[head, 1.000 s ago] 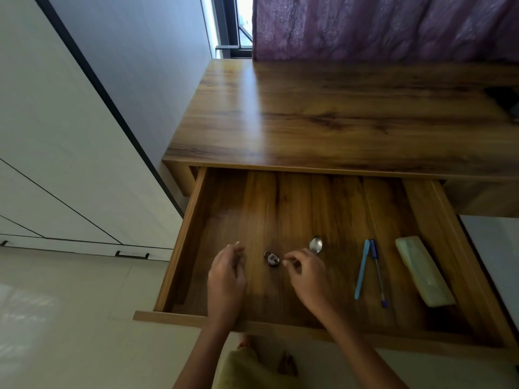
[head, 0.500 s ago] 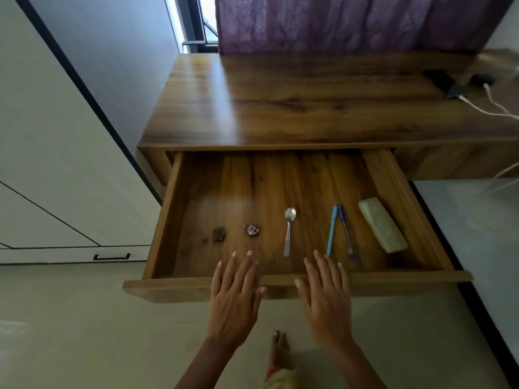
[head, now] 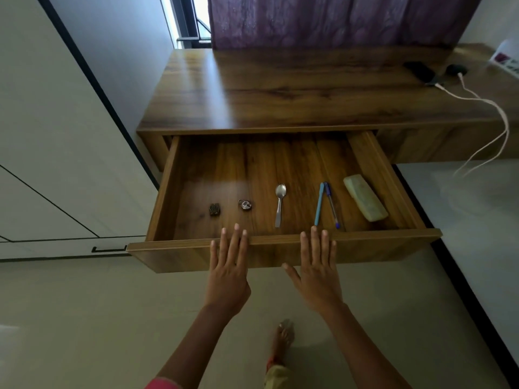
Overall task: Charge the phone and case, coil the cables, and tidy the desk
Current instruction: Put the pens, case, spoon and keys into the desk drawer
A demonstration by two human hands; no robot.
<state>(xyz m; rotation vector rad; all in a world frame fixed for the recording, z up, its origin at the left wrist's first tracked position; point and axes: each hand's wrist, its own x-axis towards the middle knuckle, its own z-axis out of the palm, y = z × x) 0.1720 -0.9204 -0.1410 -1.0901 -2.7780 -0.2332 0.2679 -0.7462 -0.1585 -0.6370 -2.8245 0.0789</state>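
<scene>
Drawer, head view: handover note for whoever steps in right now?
Left hand: open, fingers straight, flat at the drawer front, no grip on anything.
Right hand: the same, beside it.
The drawer is pulled out. Inside, in a row: small dark piece, round metal piece, spoon, two pens, pale box.
Far right on the desk: phone and small dark case, each seemingly plugged into the white cables, which hang loose over the edge.
Done: charging looks connected.
Left: push the drawer shut, and probably tidy the loose cables.
</scene>
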